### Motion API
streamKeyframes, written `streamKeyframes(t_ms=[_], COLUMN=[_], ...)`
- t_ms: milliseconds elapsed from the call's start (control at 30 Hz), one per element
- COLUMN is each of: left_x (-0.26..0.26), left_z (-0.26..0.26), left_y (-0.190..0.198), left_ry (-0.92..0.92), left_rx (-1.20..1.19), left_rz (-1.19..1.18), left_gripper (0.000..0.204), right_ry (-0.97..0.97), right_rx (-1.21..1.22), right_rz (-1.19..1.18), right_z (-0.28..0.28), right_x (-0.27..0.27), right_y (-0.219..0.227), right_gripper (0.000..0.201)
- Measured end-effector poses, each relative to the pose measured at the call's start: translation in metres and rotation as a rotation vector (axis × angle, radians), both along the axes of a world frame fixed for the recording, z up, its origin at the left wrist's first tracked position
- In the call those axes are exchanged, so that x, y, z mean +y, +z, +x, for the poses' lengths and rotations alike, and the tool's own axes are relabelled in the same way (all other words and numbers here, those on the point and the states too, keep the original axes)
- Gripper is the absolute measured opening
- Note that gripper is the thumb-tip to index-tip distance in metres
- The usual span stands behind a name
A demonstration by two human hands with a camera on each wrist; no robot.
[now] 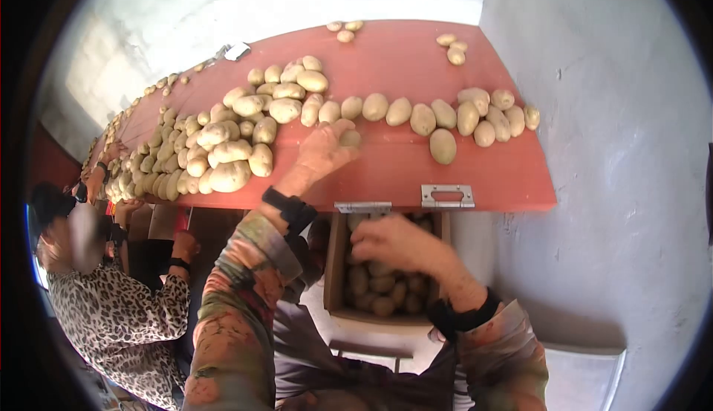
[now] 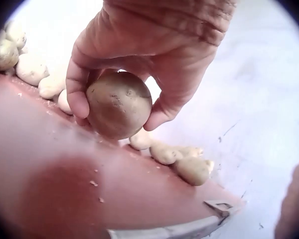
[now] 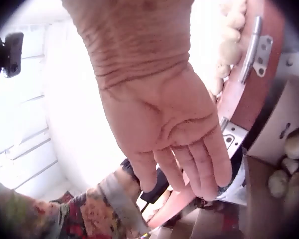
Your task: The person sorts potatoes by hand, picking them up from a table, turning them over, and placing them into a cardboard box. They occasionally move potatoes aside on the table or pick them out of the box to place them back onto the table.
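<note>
My left hand (image 1: 324, 152) pinches a potato (image 2: 120, 105) between thumb and fingers, over the red tabletop (image 1: 386, 160). In the left wrist view its shadow falls on the board below. Just beyond it a row of potatoes (image 1: 375, 106) runs across the board. My right hand (image 1: 395, 241) hovers over a cardboard box (image 1: 333, 277) of potatoes (image 1: 382, 285), below the table's front edge. The right wrist view shows that palm (image 3: 162, 114) bare, its fingers fairly straight and holding nothing.
A large heap of potatoes (image 1: 223, 143) spreads along the table's left part; a smaller cluster (image 1: 486, 117) lies at right. Metal hinges (image 1: 447, 196) sit on the front edge. A person in a leopard-print top (image 1: 122, 322) sits at left. A grey wall (image 1: 616, 151) bounds the right side.
</note>
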State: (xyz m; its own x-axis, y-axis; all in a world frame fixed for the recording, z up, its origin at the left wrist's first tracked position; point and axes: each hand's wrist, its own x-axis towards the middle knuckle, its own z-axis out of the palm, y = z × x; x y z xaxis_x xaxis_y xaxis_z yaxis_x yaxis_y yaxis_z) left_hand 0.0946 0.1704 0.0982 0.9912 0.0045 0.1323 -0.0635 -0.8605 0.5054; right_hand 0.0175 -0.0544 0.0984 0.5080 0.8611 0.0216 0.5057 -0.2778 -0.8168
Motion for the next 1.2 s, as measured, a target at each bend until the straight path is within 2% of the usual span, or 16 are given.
streamKeyframes(t_ms=[67,100,167,300,400,467,667,733,867,933,967,1033,1067,1133,1167,1200], left_x=[-0.006,-0.013,-0.024,-0.040,-0.052,-0.052,-0.042,-0.043,-0.041,-0.037,-0.035,-0.036,-0.037,-0.038,-0.037,-0.035], left_z=[-0.027,-0.042,-0.068,-0.113,-0.141,-0.151,-0.152,-0.153,-0.147,-0.143,-0.138,-0.126,-0.124,-0.119,-0.115,-0.110], left_y=[0.018,0.024,0.035,0.029,0.013,-0.003,-0.046,-0.050,-0.032,-0.033,-0.031,-0.009,0.001,0.019,0.023,0.025], left_ry=[-0.199,-0.201,-0.135,-0.187,-0.207,-0.259,-0.239,-0.317,-0.355,-0.335,-0.334,-0.227,-0.223,-0.038,-0.027,-0.023], left_rx=[-0.042,-0.019,-0.029,0.192,0.374,0.407,0.435,0.288,0.383,0.338,0.337,0.537,0.531,0.497,0.433,0.402], left_rz=[-0.175,-0.183,-0.008,-0.105,-0.181,-0.154,0.048,0.068,0.055,-0.191,-0.192,-0.319,-0.320,-0.543,-0.647,-0.643], left_gripper=[0.050,0.050,0.051,0.050,0.049,0.050,0.052,0.049,0.042,0.036,0.036,0.034,0.034,0.032,0.029,0.029], right_ry=[-0.139,-0.251,-0.364,-0.475,-0.428,-0.424,-0.425,-0.439,-0.455,-0.473,-0.495,-0.517,-0.538,-0.529,-0.522,-0.506], right_rx=[-0.041,0.243,0.317,0.387,0.356,0.367,0.351,0.344,0.336,0.322,0.306,0.288,0.271,0.238,0.208,0.184], right_rz=[0.145,0.190,0.210,0.375,0.288,0.285,0.284,0.279,0.275,0.280,0.280,0.270,0.266,0.254,0.245,0.255], right_z=[0.016,0.017,0.021,0.019,0.019,0.017,0.018,0.016,0.016,0.017,0.018,0.019,0.020,0.023,0.025,0.026], right_x=[-0.010,-0.015,-0.024,-0.030,-0.038,-0.043,-0.045,-0.047,-0.046,-0.047,-0.047,-0.045,-0.044,-0.043,-0.043,-0.041], right_y=[-0.007,0.000,0.016,0.019,0.019,0.019,0.021,0.022,0.025,0.025,0.024,0.023,0.022,0.016,0.014,0.013], right_gripper=[0.025,0.024,0.026,0.026,0.030,0.030,0.030,0.031,0.031,0.031,0.031,0.030,0.029,0.029,0.028,0.028])
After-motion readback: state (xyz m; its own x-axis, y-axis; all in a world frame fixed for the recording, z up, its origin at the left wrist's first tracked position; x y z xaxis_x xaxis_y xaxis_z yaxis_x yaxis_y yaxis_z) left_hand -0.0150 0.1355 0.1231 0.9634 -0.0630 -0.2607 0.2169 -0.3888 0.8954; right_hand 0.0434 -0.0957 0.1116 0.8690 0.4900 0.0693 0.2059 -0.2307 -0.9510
